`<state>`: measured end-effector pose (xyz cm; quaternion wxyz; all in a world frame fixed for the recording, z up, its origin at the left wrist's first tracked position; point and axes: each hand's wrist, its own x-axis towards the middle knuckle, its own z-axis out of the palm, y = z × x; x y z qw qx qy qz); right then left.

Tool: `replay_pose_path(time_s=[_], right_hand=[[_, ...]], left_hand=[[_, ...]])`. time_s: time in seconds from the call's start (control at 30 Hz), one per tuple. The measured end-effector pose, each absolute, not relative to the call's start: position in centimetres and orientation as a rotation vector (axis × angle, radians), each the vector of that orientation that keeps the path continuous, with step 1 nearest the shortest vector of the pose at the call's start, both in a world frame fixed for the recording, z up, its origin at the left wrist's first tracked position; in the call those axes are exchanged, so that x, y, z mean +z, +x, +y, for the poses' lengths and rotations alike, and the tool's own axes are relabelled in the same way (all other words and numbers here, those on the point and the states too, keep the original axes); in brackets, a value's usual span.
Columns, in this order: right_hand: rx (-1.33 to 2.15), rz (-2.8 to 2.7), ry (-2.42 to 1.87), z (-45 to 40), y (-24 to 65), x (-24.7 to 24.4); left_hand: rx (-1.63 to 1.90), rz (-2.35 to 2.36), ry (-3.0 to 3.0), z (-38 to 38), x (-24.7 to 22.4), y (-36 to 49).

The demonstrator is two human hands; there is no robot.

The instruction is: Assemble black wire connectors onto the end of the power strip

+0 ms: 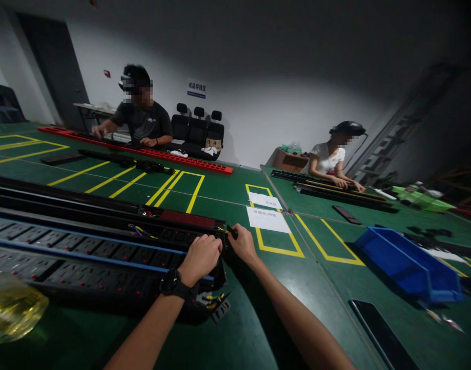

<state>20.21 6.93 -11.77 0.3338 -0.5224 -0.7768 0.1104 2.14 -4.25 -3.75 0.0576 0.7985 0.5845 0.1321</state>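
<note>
Several long black power strips with socket openings and small red dots lie side by side at the left, their right ends near me. My left hand, with a dark watch on the wrist, is closed over the end of one strip, its fingertips mostly hidden. My right hand pinches a small black part at that same end, where yellow wire shows. Coloured wires lie in the strip behind. At the nearest strip's end, a loose socket piece hangs out on wires.
A phone and a blue bin stand on the green table to the right. Paper sheets lie ahead. A clear bag is at the near left. Two people work across the table, one beside a long red rail.
</note>
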Motion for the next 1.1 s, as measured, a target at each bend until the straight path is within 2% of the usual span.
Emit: replay_pose_path(time_s=[0.53,0.87,1.1], right_hand=[[0.348,-2.108,-1.287,6.3,22.6,-11.3],[0.451,-2.097,-1.360,0.8,30.4,-11.4],[0.391,-2.231,-1.408,-1.1,30.7,-11.3]], left_hand=[[0.389,1.757,2.432,-4.2,-3.5,2.1],[0.354,1.770,2.427,-4.2,-3.5,2.1],[0.334,1.781,2.418,-4.1,-3.4,2.0]])
